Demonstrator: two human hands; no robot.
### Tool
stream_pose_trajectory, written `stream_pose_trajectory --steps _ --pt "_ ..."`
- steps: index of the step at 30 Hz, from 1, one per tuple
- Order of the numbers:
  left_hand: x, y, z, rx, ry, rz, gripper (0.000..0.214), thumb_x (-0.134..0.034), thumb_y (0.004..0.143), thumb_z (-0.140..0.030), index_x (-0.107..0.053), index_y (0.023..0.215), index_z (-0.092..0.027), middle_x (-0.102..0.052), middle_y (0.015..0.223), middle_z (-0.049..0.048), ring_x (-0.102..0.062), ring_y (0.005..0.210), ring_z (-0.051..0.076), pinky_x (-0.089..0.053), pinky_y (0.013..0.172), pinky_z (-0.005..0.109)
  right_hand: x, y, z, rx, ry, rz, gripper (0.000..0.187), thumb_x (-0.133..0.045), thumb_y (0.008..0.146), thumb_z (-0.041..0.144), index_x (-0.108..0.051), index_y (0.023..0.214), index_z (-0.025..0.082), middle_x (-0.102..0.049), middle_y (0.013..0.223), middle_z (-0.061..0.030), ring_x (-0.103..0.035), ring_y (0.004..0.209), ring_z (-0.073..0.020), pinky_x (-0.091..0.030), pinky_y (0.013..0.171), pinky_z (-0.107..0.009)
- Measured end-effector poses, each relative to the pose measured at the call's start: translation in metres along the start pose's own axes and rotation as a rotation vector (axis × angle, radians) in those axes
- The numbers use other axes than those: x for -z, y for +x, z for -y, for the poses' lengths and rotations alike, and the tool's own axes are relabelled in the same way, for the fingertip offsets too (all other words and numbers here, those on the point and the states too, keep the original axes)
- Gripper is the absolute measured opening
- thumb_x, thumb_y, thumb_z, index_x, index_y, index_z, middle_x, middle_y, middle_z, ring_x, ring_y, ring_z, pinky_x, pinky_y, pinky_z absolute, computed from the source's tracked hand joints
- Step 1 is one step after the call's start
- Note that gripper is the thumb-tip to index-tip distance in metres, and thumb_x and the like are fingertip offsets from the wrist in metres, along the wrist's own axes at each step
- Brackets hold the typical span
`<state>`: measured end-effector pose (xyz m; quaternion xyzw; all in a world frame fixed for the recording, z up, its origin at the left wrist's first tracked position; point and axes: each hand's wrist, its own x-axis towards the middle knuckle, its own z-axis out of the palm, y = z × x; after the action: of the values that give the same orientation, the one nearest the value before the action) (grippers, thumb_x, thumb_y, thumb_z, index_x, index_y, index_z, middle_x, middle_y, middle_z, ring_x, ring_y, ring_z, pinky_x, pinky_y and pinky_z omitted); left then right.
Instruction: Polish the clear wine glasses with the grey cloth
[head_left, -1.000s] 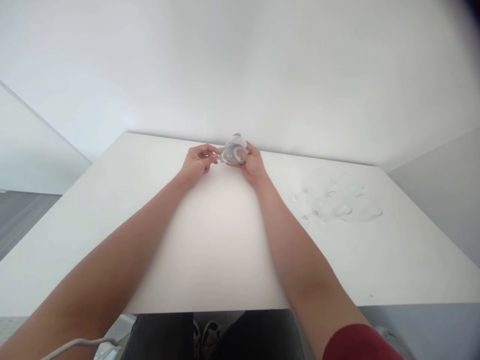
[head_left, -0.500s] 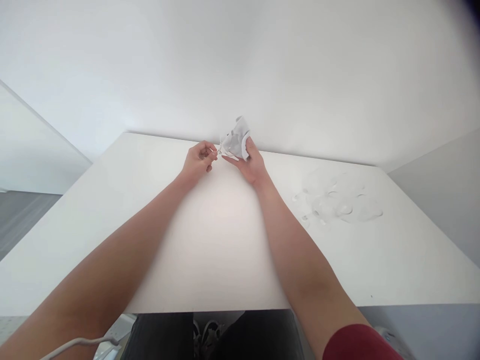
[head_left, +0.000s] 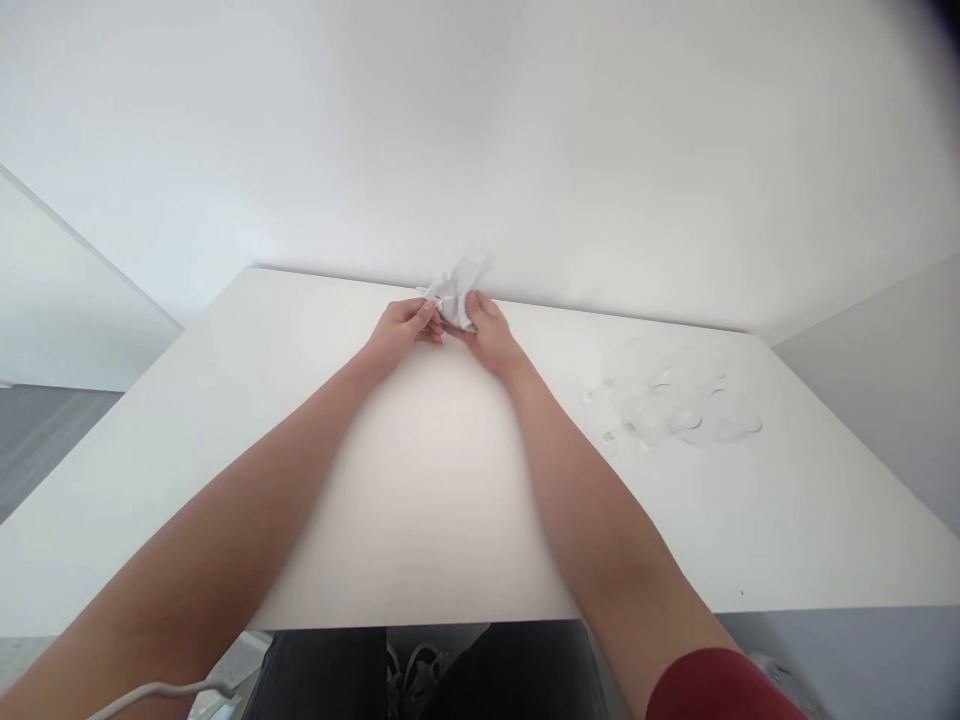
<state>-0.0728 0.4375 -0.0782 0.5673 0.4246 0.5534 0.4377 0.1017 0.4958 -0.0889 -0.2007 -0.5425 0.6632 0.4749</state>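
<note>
Together, two bare hands work a crumpled, whitish plastic piece [head_left: 454,290] near the middle of the far edge of a white table [head_left: 435,500]. The left hand [head_left: 412,324] pinches its near left side between thumb and curled fingers; the right hand [head_left: 490,330] grips its near right side, thumb pressed on the front, the fingers beneath partly hidden. The fingers cover the piece's lower part, and motion blurs its top.

On the table's right half lies a loose cluster of clear plastic items [head_left: 679,405], too see-through to count, with the right forearm [head_left: 592,500] between them and the near middle of the tabletop. A pale wall [head_left: 480,130] rises behind the table's far edge. Below its near edge show dark trousers [head_left: 330,670] and a shoe [head_left: 420,668]; a pale cable [head_left: 161,688] runs at the near left corner, a red sleeve [head_left: 716,688] at the near right.

Half a second earlier the piece stood taller and the hands were farther apart; now it is lower and more bunched, the fingertips nearly meeting. The cluster has stayed put. The piece's long axis slants, its loose end pointing up and rightward, beyond the table's far edge.
</note>
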Motion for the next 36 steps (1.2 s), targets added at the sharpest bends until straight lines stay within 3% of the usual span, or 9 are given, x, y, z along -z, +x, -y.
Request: stream_pose_trajectory --steps 8,12,15,19,22,26,29,32,36 --pt "-0.005 -0.004 -0.001 -0.024 0.110 0.119 0.050 -0.073 0.082 -0.066 -0.078 0.076 -0.017 -0.079 0.082 0.0097 -0.076 0.084 0.025 -0.062 0.087 0.040 -0.004 -0.005 0.004 -0.041 -0.037 0.090 0.052 -0.075 0.078 0.071 -0.062 0.100 0.025 -0.068 0.083 -0.0010 -0.065 0.085 -0.0191 -0.057 0.071 -0.031" --pt "-0.003 -0.004 0.000 -0.003 0.204 0.129 0.043 -0.078 0.079 -0.059 -0.080 0.072 -0.017 -0.077 0.073 0.0080 -0.074 0.074 0.025 -0.060 0.068 0.034 -0.003 -0.005 0.004 -0.011 -0.035 0.100 0.058 -0.091 0.066 0.055 -0.063 0.107 0.025 -0.073 0.092 -0.0026 -0.068 0.094 -0.0211 -0.057 0.076 -0.031" --pt "-0.002 -0.006 -0.003 0.034 0.307 0.101 0.039 -0.077 0.080 -0.053 -0.077 0.068 -0.016 -0.070 0.062 0.0043 -0.065 0.058 0.019 -0.047 0.051 0.028 -0.002 -0.004 0.003 0.019 -0.067 0.070 0.061 -0.094 0.062 0.051 -0.063 0.107 0.024 -0.075 0.094 -0.0030 -0.069 0.096 -0.0210 -0.057 0.080 -0.031" --pt "-0.005 -0.010 -0.012 0.005 0.295 0.129 0.027 -0.072 0.084 -0.042 -0.079 0.076 -0.017 -0.073 0.078 0.0039 -0.068 0.071 0.020 -0.049 0.059 0.027 -0.002 -0.004 0.006 0.064 -0.067 0.037 0.056 -0.091 0.066 0.052 -0.060 0.105 0.026 -0.073 0.089 -0.0003 -0.068 0.084 -0.0181 -0.057 0.075 -0.031" --pt "-0.005 -0.009 -0.015 -0.084 0.290 0.024 0.017 -0.070 0.082 -0.034 -0.081 0.081 -0.021 -0.076 0.104 0.0067 -0.070 0.094 0.023 -0.055 0.073 0.029 -0.002 -0.003 0.009 0.067 -0.021 -0.047 0.055 -0.087 0.071 0.056 -0.057 0.108 0.028 -0.070 0.085 0.0018 -0.068 0.081 -0.0179 -0.056 0.071 -0.031" --pt "-0.002 -0.002 -0.008 -0.089 0.231 -0.208 0.022 -0.069 0.085 -0.037 -0.074 0.073 -0.019 -0.072 0.092 0.0075 -0.066 0.083 0.018 -0.054 0.066 0.025 -0.002 0.000 0.005 0.013 0.023 -0.084 0.053 -0.087 0.072 0.055 -0.056 0.106 0.028 -0.066 0.079 0.0037 -0.066 0.072 -0.0158 -0.053 0.063 -0.030" --pt "0.000 0.001 -0.003 -0.051 0.046 -0.284 0.036 -0.062 0.091 -0.056 -0.071 0.090 -0.021 -0.071 0.105 0.0083 -0.061 0.072 0.013 -0.047 0.052 0.021 -0.002 -0.001 0.003 -0.066 0.015 -0.006 0.049 -0.085 0.074 0.059 -0.057 0.096 0.025 -0.064 0.073 0.0031 -0.062 0.063 -0.0151 -0.051 0.056 -0.030" --pt "0.000 -0.002 -0.006 -0.053 -0.036 -0.134 0.051 -0.064 0.088 -0.067 -0.066 0.118 -0.027 -0.066 0.127 0.0095 -0.060 0.067 0.010 -0.046 0.048 0.021 -0.005 -0.006 0.008 -0.154 -0.010 0.160 0.052 -0.079 0.076 0.069 -0.057 0.087 0.023 -0.061 0.063 0.0026 -0.058 0.055 -0.0152 -0.050 0.052 -0.030" --pt "-0.002 -0.007 -0.013 -0.101 -0.025 -0.071 0.062 -0.075 0.080 -0.065 -0.064 0.127 -0.027 -0.069 0.122 0.0105 -0.056 0.058 0.007 -0.047 0.048 0.022 -0.008 -0.013 0.016 -0.199 -0.043 0.346 0.056 -0.074 0.077 0.074 -0.059 0.086 0.021 -0.062 0.060 0.0009 -0.058 0.054 -0.0162 -0.049 0.052 -0.030"
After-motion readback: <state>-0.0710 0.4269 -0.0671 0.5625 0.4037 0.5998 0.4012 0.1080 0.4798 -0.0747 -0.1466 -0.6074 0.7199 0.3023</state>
